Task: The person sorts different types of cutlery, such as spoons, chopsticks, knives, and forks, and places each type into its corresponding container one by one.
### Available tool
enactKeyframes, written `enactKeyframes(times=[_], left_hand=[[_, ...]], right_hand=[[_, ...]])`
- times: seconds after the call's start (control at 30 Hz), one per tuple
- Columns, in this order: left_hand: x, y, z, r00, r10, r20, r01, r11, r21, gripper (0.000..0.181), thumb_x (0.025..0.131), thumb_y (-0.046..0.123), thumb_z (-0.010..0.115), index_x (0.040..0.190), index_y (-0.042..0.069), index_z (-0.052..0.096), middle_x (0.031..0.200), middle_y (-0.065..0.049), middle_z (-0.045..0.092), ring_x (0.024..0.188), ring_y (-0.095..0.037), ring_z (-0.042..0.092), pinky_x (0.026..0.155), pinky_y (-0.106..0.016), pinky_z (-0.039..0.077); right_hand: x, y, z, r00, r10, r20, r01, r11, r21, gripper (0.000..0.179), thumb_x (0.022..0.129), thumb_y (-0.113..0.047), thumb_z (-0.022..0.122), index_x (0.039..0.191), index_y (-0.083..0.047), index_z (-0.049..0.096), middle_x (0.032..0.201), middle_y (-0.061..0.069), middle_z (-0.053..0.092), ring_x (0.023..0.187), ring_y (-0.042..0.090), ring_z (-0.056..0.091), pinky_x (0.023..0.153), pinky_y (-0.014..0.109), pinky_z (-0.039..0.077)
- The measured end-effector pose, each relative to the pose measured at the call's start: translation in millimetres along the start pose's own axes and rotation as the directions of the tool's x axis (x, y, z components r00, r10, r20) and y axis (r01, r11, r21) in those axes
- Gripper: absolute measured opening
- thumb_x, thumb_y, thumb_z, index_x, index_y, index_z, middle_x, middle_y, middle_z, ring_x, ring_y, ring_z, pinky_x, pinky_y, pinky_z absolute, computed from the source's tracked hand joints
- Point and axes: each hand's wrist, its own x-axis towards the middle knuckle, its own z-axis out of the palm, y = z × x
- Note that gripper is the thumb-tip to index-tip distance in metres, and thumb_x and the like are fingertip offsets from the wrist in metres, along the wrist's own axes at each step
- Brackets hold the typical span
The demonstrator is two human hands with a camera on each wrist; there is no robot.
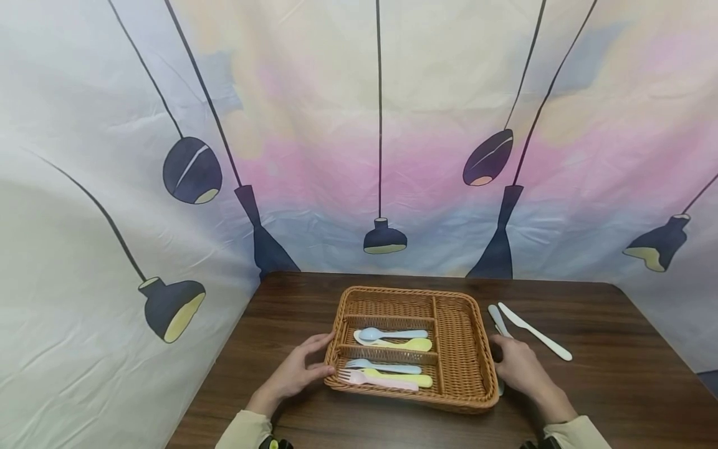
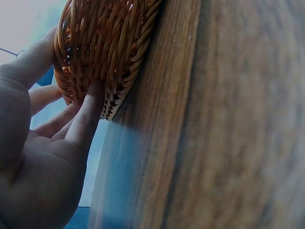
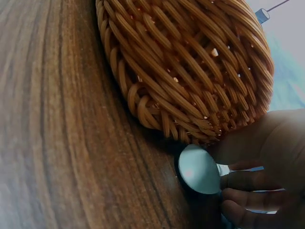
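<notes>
A brown wicker cutlery basket (image 1: 464, 349) with several compartments sits on the table between the hands. My left hand (image 1: 300, 371) touches its left side, fingers fairly straight against the wicker wall (image 2: 105, 47). My right hand (image 1: 521, 368) is beside the right wall, bent fingers close to a pale spoon (image 3: 198, 169) whose bowl lies near the basket's base; whether they grip it I cannot tell. A light blue spoon (image 1: 392, 334) and a yellow spoon (image 1: 417, 345) lie in the middle compartment. Blue, yellow and pink forks (image 1: 387, 379) fill the front one.
A white knife (image 1: 535, 332) lies on the dark wooden table (image 1: 611, 337) to the right. Beside it is a grey-blue handle (image 1: 497, 317), its lower part hidden by the right hand. A printed cloth (image 1: 437, 93) hangs behind the table.
</notes>
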Motion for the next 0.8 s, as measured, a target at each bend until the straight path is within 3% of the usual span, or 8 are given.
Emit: enactKeyframes(times=[0.33,0.57,0.8], left_hand=[[-0.3,2.1,0.7,1.0,0.002,0.002,-0.002,1.0,0.007,0.075,0.086,0.014,0.074,0.148,-0.002,0.036,0.147,-0.028,0.033,0.129,-0.049,0.042,0.098,-0.029,0.054],[-0.5,0.9,0.2,1.0,0.0,-0.005,0.0,1.0,0.013,0.074,0.086,0.014,0.074,0.148,-0.002,0.036,0.147,-0.028,0.033,0.133,-0.05,0.036,0.099,-0.03,0.053],[-0.4,-1.1,-0.2,1.0,-0.002,-0.001,0.002,1.0,0.015,0.074,0.086,0.014,0.074,0.148,0.0,0.037,0.148,-0.027,0.033,0.134,-0.051,0.034,0.099,-0.031,0.053]], right_hand=[[1.4,0.3,0.8,0.999,0.022,0.027,-0.02,0.998,-0.051,0.045,0.072,0.002,0.069,0.116,0.012,0.062,0.111,0.029,0.066,0.103,0.044,0.063,0.079,0.058,0.057],[2.8,-0.4,2.7,1.0,-0.002,-0.009,0.001,0.997,-0.077,0.037,0.074,-0.004,0.071,0.108,0.009,0.065,0.101,0.023,0.069,0.096,0.042,0.066,0.073,0.058,0.057],[2.8,0.0,4.8,1.0,0.028,-0.007,-0.029,0.998,-0.054,0.038,0.08,-0.014,0.071,0.11,0.008,0.066,0.103,0.024,0.069,0.097,0.043,0.066,0.073,0.057,0.057]])
